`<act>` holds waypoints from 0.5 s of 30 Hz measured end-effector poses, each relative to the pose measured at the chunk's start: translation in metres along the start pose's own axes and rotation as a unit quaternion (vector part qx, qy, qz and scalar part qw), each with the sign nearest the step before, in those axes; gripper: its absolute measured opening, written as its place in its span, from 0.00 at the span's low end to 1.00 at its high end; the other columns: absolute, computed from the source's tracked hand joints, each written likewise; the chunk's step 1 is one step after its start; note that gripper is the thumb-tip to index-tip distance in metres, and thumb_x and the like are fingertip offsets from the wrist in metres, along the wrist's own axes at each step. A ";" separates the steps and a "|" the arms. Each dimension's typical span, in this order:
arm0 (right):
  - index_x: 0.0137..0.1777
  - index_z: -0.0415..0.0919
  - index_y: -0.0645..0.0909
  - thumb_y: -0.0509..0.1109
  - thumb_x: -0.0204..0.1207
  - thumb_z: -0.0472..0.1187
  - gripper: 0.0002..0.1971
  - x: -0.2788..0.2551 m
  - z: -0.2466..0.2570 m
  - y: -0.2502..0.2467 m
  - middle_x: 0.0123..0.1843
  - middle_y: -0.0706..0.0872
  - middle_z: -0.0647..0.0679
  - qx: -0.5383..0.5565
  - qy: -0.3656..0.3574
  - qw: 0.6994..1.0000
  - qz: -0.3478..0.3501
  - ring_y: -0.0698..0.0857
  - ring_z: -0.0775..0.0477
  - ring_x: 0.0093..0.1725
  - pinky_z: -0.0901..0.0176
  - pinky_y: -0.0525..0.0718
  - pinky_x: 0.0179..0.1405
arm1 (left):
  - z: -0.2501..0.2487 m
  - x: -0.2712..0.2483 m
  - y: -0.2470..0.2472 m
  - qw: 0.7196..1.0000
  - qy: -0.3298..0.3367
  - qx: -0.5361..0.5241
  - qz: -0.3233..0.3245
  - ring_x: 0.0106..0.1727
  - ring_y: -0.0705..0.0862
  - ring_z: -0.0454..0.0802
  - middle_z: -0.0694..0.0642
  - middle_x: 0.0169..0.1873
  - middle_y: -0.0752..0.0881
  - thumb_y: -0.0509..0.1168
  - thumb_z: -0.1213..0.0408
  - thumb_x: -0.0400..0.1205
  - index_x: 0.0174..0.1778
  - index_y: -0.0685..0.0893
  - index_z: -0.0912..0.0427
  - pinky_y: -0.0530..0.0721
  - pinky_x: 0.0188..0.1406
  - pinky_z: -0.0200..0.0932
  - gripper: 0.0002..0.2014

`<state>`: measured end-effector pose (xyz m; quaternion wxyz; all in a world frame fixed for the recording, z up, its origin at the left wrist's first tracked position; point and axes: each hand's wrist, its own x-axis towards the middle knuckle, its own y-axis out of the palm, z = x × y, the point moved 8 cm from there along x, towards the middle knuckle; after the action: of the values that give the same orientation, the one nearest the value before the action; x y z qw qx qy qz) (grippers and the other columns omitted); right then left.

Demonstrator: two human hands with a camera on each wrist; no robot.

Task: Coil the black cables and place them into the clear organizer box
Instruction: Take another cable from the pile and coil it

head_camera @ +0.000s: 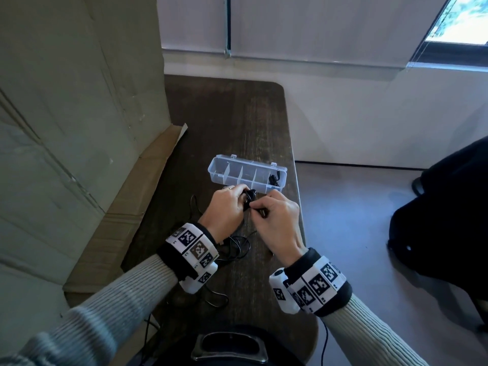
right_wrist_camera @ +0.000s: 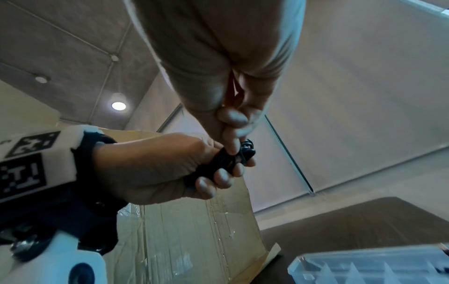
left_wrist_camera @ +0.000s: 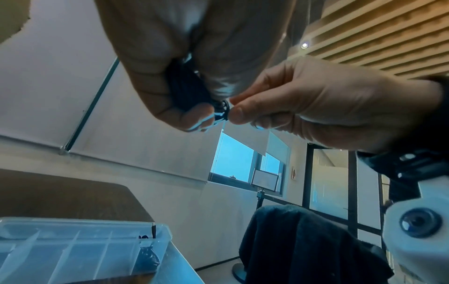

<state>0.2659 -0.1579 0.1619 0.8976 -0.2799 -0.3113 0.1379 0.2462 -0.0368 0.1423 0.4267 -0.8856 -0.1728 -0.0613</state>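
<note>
My left hand (head_camera: 241, 196) grips a small coiled bundle of black cable (head_camera: 249, 198) just in front of the clear organizer box (head_camera: 224, 167). My right hand (head_camera: 254, 207) pinches the cable at the bundle's end. In the left wrist view the bundle (left_wrist_camera: 187, 90) sits in the left hand's curled fingers while the right hand (left_wrist_camera: 233, 113) pinches its wrapped tip. The right wrist view shows the same bundle (right_wrist_camera: 223, 159) in the left hand (right_wrist_camera: 218, 178). One coiled black cable (head_camera: 274, 179) lies in the box's rightmost compartment. Loose black cable (head_camera: 235, 247) lies on the table under my wrists.
The dark wooden table (head_camera: 224, 122) is narrow, and its right edge runs close beside the box. A large cardboard sheet (head_camera: 79, 101) leans along the left side. More loose cable (head_camera: 216, 299) trails near the front edge. A dark chair (head_camera: 449, 220) stands at right.
</note>
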 end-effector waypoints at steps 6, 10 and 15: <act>0.50 0.39 0.90 0.81 0.68 0.33 0.11 -0.003 -0.014 0.003 0.41 0.87 0.48 0.135 0.022 0.991 0.011 0.86 0.54 0.39 0.67 0.87 0.42 | 0.012 -0.004 0.000 0.997 -0.053 -0.049 0.014 0.53 0.84 0.51 0.58 0.50 0.88 0.58 0.69 0.84 0.58 0.84 0.60 0.79 0.55 0.45 0.12; 0.60 0.39 0.87 0.76 0.72 0.28 0.17 -0.011 -0.024 0.016 0.45 0.85 0.50 0.254 0.058 0.964 0.048 0.85 0.57 0.45 0.63 0.85 0.49 | 0.018 -0.008 -0.003 0.995 -0.065 -0.070 -0.003 0.50 0.85 0.50 0.56 0.48 0.89 0.57 0.69 0.84 0.57 0.84 0.58 0.83 0.52 0.49 0.12; 0.59 0.42 0.87 0.77 0.71 0.31 0.16 -0.011 -0.022 0.022 0.44 0.84 0.49 0.279 0.052 0.956 0.077 0.82 0.60 0.45 0.70 0.82 0.47 | 0.020 -0.016 -0.003 0.996 -0.057 -0.074 -0.002 0.50 0.84 0.49 0.54 0.48 0.87 0.56 0.69 0.85 0.57 0.83 0.58 0.81 0.49 0.42 0.12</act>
<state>0.2697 -0.1538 0.1297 0.9417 -0.0486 -0.1905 0.2731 0.2293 -0.0237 0.1275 0.3494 -0.9165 -0.1933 -0.0243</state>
